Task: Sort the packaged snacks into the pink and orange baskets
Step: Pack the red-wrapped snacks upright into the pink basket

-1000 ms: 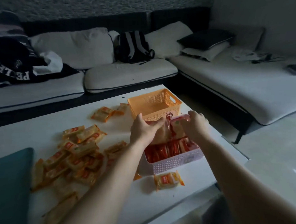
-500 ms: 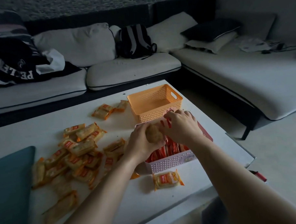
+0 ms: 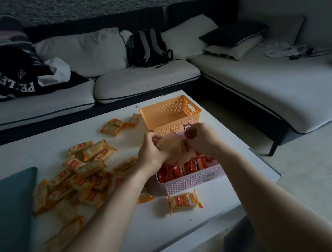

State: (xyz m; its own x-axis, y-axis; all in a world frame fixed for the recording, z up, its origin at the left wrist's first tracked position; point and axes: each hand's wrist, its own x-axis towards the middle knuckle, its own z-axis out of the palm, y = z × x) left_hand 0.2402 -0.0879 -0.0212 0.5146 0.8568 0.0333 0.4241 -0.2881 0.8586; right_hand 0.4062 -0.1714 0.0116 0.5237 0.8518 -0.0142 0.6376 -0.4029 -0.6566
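Above the pink basket [image 3: 193, 182], left hand [image 3: 153, 154] grips a pale snack [image 3: 171, 147], right hand [image 3: 203, 139] pinches a red piece [image 3: 191, 134] beside it.

**Free room and obstacles, head view.**
- Far-left band of table [image 3: 49, 148]: open lane behind snack pile [image 3: 82, 176].
- Snack pile covers centre-left, up to left forearm.
- Two loose packets [image 3: 114, 125] just left of orange basket [image 3: 166, 107]; gap between them and pile passable.
- Orange basket: top open to approach from above.
- Pink basket [image 3: 193, 181]: near half packed with red packets [image 3: 181, 168]. Left hand [image 3: 153, 152], right hand [image 3: 201, 139] and held packet [image 3: 173, 148] cover far half.
- Single packet [image 3: 184, 200] lies in front strip.
- Teal cushion [image 3: 13, 206] closes near-left corner.
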